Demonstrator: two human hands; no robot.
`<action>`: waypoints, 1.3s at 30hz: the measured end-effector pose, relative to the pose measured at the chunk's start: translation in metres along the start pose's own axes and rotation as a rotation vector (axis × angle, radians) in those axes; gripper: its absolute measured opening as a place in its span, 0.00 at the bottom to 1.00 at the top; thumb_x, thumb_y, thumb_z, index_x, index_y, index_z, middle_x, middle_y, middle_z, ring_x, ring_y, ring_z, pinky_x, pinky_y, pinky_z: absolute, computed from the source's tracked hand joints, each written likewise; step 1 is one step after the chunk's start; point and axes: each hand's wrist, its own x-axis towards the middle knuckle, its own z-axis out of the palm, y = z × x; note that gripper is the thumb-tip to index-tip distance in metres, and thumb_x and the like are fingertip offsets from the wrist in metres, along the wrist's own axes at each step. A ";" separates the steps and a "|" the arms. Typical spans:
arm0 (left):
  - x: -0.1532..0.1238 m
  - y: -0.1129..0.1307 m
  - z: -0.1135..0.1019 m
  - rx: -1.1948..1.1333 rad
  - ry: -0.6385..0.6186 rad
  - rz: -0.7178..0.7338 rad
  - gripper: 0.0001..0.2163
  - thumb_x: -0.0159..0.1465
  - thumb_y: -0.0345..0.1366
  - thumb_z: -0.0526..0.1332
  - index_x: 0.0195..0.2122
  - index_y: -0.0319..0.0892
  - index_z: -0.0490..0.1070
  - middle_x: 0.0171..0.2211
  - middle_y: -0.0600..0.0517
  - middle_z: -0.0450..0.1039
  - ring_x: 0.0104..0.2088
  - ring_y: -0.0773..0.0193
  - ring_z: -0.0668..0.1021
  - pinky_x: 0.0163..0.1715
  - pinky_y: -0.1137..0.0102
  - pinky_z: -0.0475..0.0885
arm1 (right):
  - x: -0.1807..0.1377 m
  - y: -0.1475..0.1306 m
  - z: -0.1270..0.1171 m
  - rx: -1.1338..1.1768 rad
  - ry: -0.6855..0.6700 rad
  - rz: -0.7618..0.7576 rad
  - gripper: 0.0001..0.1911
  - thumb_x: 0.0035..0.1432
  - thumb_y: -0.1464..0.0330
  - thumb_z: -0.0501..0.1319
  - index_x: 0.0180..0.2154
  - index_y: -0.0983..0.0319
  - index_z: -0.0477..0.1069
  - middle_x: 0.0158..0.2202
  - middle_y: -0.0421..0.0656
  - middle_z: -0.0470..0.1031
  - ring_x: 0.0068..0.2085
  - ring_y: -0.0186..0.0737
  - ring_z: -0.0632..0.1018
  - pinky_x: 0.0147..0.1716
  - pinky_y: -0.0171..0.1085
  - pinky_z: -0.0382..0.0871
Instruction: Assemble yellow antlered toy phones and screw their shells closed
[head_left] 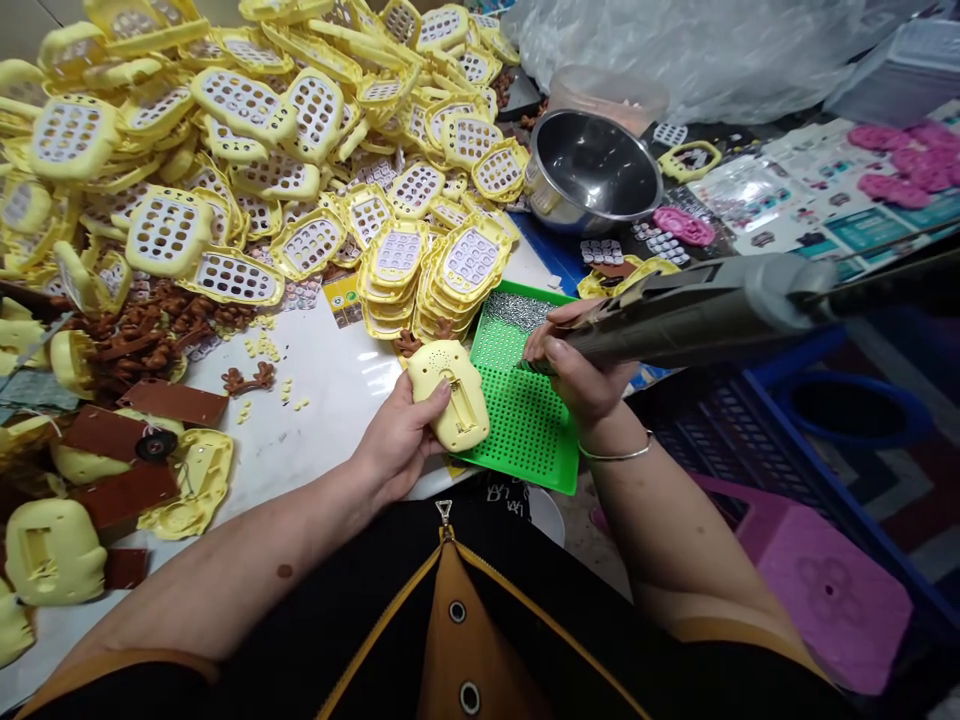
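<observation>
My left hand (pixel 405 435) grips a yellow plastic toy phone (pixel 452 395), its battery side facing up and its thumb-side edge under my thumb. Brown antlers (pixel 409 343) stick out at the toy's top. In my right hand (pixel 581 375) is a dark electric screwdriver (pixel 675 320), fingers wrapped round its body. Its tip points left over a green perforated tray (pixel 536 425). Small silver screws (pixel 517 311) fill the tray's far section. Just beyond the toy stand stacked yellow shells (pixel 465 265) with white keypads.
A big heap of yellow shells (pixel 247 110) covers the back left. Brown antler pieces (pixel 150 325) and brown boxes (pixel 120 440) lie at left. A steel bowl (pixel 592 165) stands beyond the tray. At right are a blue crate (pixel 750 400) and a pink stool (pixel 832 590).
</observation>
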 end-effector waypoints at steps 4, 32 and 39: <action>-0.001 -0.003 -0.001 -0.049 0.028 0.020 0.17 0.60 0.34 0.63 0.50 0.48 0.64 0.48 0.48 0.74 0.39 0.59 0.80 0.36 0.60 0.79 | -0.002 -0.030 0.008 0.004 0.055 0.001 0.08 0.55 0.66 0.63 0.40 0.53 0.71 0.22 0.35 0.65 0.22 0.34 0.71 0.22 0.37 0.68; -0.002 -0.013 0.007 -0.108 0.122 0.100 0.13 0.61 0.34 0.62 0.46 0.46 0.63 0.46 0.48 0.75 0.36 0.61 0.79 0.28 0.70 0.75 | -0.036 -0.095 0.066 0.185 -0.313 -0.032 0.10 0.47 0.77 0.60 0.32 0.58 0.67 0.20 0.36 0.69 0.21 0.33 0.73 0.22 0.36 0.71; -0.003 -0.015 0.006 -0.130 0.130 0.090 0.16 0.59 0.34 0.63 0.48 0.46 0.63 0.42 0.47 0.76 0.33 0.61 0.80 0.25 0.70 0.74 | -0.037 -0.096 0.062 0.243 -0.356 -0.031 0.09 0.49 0.76 0.59 0.35 0.59 0.68 0.20 0.37 0.69 0.21 0.34 0.73 0.22 0.38 0.72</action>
